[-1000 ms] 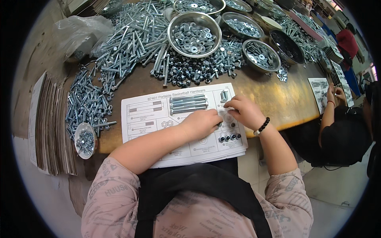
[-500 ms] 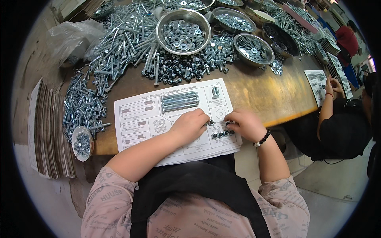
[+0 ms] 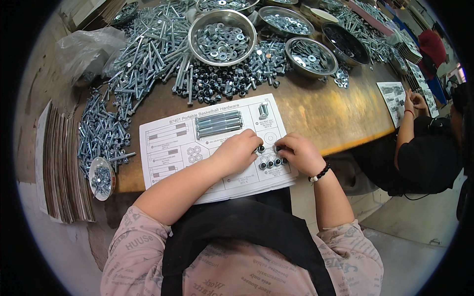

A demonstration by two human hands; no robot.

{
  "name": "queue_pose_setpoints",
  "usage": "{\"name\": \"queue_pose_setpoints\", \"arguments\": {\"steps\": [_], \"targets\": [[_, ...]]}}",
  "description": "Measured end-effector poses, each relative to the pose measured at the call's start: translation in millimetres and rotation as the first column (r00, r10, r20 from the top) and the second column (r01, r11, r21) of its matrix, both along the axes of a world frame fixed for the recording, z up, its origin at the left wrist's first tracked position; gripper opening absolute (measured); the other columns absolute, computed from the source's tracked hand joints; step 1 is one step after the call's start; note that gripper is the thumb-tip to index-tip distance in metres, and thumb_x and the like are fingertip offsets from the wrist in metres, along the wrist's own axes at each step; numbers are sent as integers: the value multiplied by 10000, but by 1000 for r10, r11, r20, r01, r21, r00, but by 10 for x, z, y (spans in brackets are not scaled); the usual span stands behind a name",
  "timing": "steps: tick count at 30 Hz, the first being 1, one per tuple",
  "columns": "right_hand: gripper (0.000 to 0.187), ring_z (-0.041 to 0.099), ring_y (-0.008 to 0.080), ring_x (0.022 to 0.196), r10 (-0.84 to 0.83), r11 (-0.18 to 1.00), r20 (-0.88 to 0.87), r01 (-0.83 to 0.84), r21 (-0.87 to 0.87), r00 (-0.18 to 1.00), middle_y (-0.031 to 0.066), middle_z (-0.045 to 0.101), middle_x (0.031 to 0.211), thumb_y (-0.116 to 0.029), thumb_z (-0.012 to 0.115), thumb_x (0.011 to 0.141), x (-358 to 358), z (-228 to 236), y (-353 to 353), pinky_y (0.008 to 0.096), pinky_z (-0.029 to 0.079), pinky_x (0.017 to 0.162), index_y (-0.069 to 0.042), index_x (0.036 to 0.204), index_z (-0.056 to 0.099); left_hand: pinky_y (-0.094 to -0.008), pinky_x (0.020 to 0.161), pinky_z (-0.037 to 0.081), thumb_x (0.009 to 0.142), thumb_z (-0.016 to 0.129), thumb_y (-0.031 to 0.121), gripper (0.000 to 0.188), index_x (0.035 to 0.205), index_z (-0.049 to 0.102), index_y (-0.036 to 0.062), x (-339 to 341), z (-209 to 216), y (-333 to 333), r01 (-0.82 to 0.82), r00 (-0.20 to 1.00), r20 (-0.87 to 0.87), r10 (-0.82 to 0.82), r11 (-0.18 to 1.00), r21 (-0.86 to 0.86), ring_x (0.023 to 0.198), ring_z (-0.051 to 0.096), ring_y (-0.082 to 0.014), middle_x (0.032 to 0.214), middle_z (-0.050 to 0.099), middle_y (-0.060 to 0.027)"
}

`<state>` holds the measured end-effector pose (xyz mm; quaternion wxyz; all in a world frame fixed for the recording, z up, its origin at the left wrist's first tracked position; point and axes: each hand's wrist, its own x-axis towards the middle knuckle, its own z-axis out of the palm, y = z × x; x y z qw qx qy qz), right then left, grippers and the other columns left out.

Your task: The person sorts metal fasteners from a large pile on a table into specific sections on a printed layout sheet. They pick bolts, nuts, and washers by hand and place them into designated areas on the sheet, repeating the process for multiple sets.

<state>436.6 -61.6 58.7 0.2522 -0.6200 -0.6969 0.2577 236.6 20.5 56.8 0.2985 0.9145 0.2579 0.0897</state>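
A printed hardware sheet lies on top of a stack of paper at the table's near edge. My left hand is closed, its thumb and forefinger pinching a lock nut over the sheet's right half. Close by, my right hand pinches another lock nut at its fingertips, mostly hidden by them. Several dark-centred lock nuts stand in a row on the sheet just below the fingers. Long bolts lie side by side near the sheet's top, and short bolts rest at its upper right.
Heaped bolts and loose nuts cover the table beyond the sheet. Steel bowls of washers stand among them. At the left are a small dish of hardware and stacked cardboard. A co-worker handles another sheet at right.
The whole view has shifted slightly, with the sheet and table a little up and left in the picture. Both hands stay over the nuts, with hardly any movement relative to the sheet.
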Motion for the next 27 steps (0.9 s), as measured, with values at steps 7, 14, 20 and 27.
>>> {"name": "queue_pose_setpoints", "arguments": {"steps": [7, 14, 20, 27], "targets": [[157, 579, 278, 815, -33, 999, -65, 33, 13, 997, 110, 613, 846, -29, 579, 750, 60, -73, -60, 336, 469, 721, -47, 890, 648, -360, 869, 427, 764, 537, 30, 301, 1059, 596, 33, 110, -58, -59, 23, 1000, 15, -20, 977, -210, 979, 531, -308, 999, 567, -143], [147, 581, 273, 797, -25, 1000, -146, 27, 9, 989, 113, 615, 822, -20, 580, 746, 60, -107, -109, 335, 467, 708, -41, 871, 653, -358, 873, 420, 768, 529, 16, 297, 1056, 599, 37, 85, -83, -108, 45, 998, 43, -36, 967, -252, 986, 525, -303, 995, 574, -139], [162, 577, 261, 789, -43, 999, -168, 45, 8, 985, 115, 600, 822, 6, 568, 756, 72, -88, -114, 321, 460, 699, -26, 900, 638, -360, 874, 420, 780, 497, 16, 303, 1067, 592, 34, 40, -45, -137, 19, 996, 85, 4, 965, -263, 999, 520, -306, 1027, 564, -146], [180, 565, 232, 752, -17, 994, -139, 32, 108, 990, 103, 586, 822, 29, 565, 773, -18, 141, 118, 298, 448, 657, -23, 933, 627, -350, 852, 436, 780, 493, 17, 291, 1055, 585, 21, -585, 175, 50, -207, 953, 202, 227, 972, -115, 971, 536, -290, 1035, 553, -136]]}}
